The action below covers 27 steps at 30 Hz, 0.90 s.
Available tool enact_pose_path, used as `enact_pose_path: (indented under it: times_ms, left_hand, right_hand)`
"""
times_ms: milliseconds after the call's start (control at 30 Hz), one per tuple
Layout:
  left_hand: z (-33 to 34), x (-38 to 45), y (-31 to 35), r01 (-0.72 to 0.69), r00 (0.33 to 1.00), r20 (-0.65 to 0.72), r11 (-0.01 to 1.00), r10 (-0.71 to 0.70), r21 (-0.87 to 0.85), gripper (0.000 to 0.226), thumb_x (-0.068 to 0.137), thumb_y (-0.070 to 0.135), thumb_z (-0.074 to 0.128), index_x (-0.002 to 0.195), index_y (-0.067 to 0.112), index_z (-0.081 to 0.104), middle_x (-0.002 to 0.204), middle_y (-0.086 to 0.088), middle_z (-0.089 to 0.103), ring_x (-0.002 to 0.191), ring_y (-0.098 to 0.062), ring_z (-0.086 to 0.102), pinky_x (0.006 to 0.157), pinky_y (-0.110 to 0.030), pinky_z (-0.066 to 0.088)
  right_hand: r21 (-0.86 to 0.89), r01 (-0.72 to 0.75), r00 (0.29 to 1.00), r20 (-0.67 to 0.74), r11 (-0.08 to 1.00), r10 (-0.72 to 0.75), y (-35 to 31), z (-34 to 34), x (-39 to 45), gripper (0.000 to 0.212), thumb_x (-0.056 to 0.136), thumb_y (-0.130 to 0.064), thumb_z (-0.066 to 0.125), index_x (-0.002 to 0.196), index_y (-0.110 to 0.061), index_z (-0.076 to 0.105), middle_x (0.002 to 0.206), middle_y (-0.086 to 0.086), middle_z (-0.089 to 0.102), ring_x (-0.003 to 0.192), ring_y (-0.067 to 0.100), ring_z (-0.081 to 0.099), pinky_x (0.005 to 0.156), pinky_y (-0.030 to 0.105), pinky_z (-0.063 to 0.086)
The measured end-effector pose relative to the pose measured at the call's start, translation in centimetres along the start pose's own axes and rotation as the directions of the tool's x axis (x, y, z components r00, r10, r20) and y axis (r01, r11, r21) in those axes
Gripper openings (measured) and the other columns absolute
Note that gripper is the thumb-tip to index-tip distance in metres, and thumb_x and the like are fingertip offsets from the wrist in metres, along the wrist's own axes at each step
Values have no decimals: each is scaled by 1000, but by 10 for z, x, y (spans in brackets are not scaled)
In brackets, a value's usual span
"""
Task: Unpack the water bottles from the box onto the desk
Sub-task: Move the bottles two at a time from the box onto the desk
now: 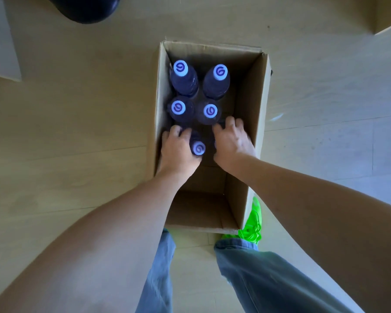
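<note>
An open cardboard box (255,105) stands on the floor below me. Several dark water bottles with white caps stand upright in its far half; the farthest pair are at the back wall (181,68) (220,72). My left hand (176,152) is wrapped around the neck of a near-left bottle (198,148), whose cap shows beside my thumb. My right hand (231,141) reaches down over the near-right bottle, which it almost fully hides; only a sliver of cap shows. The near half of the box is bare cardboard.
The box rests on a pale wood-look floor (77,132). My legs in jeans and a bright green shoe (253,222) stand just behind the box. A dark round object (86,7) sits at top left. Pale furniture edges show at both top corners.
</note>
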<state>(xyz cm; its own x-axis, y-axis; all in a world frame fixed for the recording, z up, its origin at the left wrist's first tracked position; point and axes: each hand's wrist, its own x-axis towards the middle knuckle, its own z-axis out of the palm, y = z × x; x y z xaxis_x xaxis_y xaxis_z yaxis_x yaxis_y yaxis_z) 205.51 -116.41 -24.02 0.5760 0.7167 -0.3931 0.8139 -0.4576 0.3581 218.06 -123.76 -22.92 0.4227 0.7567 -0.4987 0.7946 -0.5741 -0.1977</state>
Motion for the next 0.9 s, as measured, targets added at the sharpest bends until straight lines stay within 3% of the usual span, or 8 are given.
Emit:
enact_pose_path:
  times_ms: [133, 200, 267, 333, 400, 533, 733, 900]
  left_hand:
    - [21, -6, -6, 69, 995, -63, 976, -83, -204, 75, 54, 26, 86, 121, 11, 55, 128, -9, 49, 113, -30, 51, 94, -36, 46]
    - [26, -5, -10, 90, 992, -59, 938, -116, -334, 76, 53, 22, 86, 119, 10, 52, 128, -8, 52, 116, -26, 52, 96, -27, 42]
    - [28, -5, -13, 111, 991, -26, 910, -132, -400, 77, 53, 18, 86, 121, 12, 51, 122, -6, 57, 112, -24, 56, 91, -21, 40]
    - [30, -4, -16, 91, 995, -4, 914, -101, -395, 79, 57, 10, 84, 130, 11, 52, 127, -8, 57, 116, -25, 55, 99, -25, 41]
    - [32, -1, -20, 86, 996, 5, 920, -91, -383, 81, 60, 7, 84, 134, 11, 53, 133, -10, 54, 122, -26, 53, 106, -32, 41]
    - [29, 9, -17, 195, 980, 49, 892, -192, -409, 82, 56, 7, 86, 132, 15, 56, 130, -8, 55, 117, -25, 56, 103, -34, 44]
    - [7, 4, -7, 284, 959, 127, 847, -254, -450, 69, 53, 19, 85, 118, 22, 62, 106, 2, 69, 94, -15, 66, 85, -27, 55]
    - [-35, -14, 9, 259, 966, 105, 864, -237, -431, 52, 45, 35, 78, 93, 27, 61, 82, 10, 70, 79, -14, 66, 72, -32, 57]
  right_hand:
    - [187, -43, 994, -92, 981, 61, 0, 17, 1, 63, 66, -10, 74, 125, -14, 53, 125, 11, 47, 113, 31, 40, 95, 37, 43]
    - [292, -43, 988, -132, 956, 85, 0, 27, 2, 66, 63, -9, 76, 125, -13, 53, 126, 10, 53, 116, 31, 44, 100, 36, 41]
    - [504, -106, 978, -101, 857, 180, -2, 36, 4, 64, 66, -11, 78, 124, -17, 52, 124, 7, 57, 117, 27, 50, 99, 31, 43]
    - [620, -169, 960, -71, 766, 270, -5, 44, 5, 57, 73, -14, 78, 123, -22, 52, 120, 3, 59, 112, 22, 56, 93, 25, 45]
    - [608, -168, 951, -109, 776, 291, -7, 50, 6, 54, 73, -15, 77, 121, -21, 53, 120, 3, 59, 112, 22, 55, 94, 30, 48]
    - [598, -166, 938, -150, 784, 314, -6, 48, 8, 54, 69, -13, 78, 119, -16, 57, 119, 6, 60, 110, 28, 55, 93, 38, 49]
    - [673, -243, 930, -41, 698, 364, -8, 27, -6, 56, 66, -22, 84, 117, -21, 60, 104, -4, 69, 92, 12, 63, 74, 16, 45]
    - [628, -277, 922, -40, 727, 386, -15, -11, -34, 61, 65, -45, 81, 118, -29, 57, 102, -6, 68, 92, 16, 62, 76, 26, 53]
